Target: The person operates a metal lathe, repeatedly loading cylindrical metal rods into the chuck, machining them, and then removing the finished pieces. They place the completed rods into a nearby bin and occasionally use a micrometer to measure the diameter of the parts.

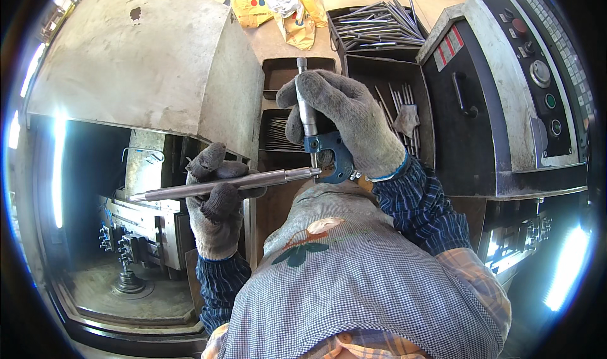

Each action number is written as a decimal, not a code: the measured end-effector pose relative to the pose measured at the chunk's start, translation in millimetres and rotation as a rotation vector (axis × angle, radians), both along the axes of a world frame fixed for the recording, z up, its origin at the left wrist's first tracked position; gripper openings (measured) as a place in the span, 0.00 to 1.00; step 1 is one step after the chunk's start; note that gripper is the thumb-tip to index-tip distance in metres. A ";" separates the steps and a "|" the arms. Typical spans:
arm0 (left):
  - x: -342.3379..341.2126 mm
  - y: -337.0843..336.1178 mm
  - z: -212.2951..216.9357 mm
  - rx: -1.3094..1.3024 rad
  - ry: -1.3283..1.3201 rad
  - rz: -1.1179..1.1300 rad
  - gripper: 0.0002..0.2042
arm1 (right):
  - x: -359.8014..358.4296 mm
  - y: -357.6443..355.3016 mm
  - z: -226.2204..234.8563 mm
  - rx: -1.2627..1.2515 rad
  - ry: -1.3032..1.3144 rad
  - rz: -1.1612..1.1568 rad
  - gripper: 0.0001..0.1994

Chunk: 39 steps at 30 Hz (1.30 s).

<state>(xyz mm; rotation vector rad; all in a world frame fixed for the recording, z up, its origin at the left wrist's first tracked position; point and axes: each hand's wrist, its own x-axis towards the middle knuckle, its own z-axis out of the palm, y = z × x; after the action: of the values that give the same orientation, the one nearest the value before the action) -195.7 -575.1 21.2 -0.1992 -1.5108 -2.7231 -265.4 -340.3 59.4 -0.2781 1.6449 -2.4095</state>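
My left hand (218, 198), in a grey work glove, is closed around a stepped steel shaft (243, 181). The shaft lies nearly level, its thick end to the left and its thinner stepped end to the right. In my gloved right hand (354, 115) is a micrometer (308, 115) with a blue frame and a silver barrel. Its barrel points up and away from me, with my fingers around it. The shaft's thin right tip is at the mouth of the micrometer's frame; whether both jaws touch it I cannot tell.
Machine housings stand on both sides; the left one (145, 49) is open below, and a control panel (537, 74) sits at the right. Ahead are a bin of metal rods (379, 27), a tray with several rods and a rag (406, 120), small trays, and yellow bags (300, 27).
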 end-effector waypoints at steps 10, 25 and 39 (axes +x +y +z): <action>-3.7 3.2 -5.4 0.011 -0.010 0.017 0.30 | -5.6 6.6 -5.7 -0.096 -0.065 0.022 0.16; -28.1 30.5 -5.8 -0.042 -0.089 0.008 0.27 | -13.3 49.4 -17.9 -0.087 -0.115 -0.052 0.14; -86.1 112.0 -103.9 -0.303 -0.432 -0.050 0.20 | -48.6 196.9 -216.2 0.398 -0.641 -0.365 0.22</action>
<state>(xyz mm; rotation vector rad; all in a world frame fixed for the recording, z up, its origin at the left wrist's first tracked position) -281.8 -463.1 -82.8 0.3797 -2.0448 -2.6779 -314.0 -143.5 -156.8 0.8289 1.8797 -1.9808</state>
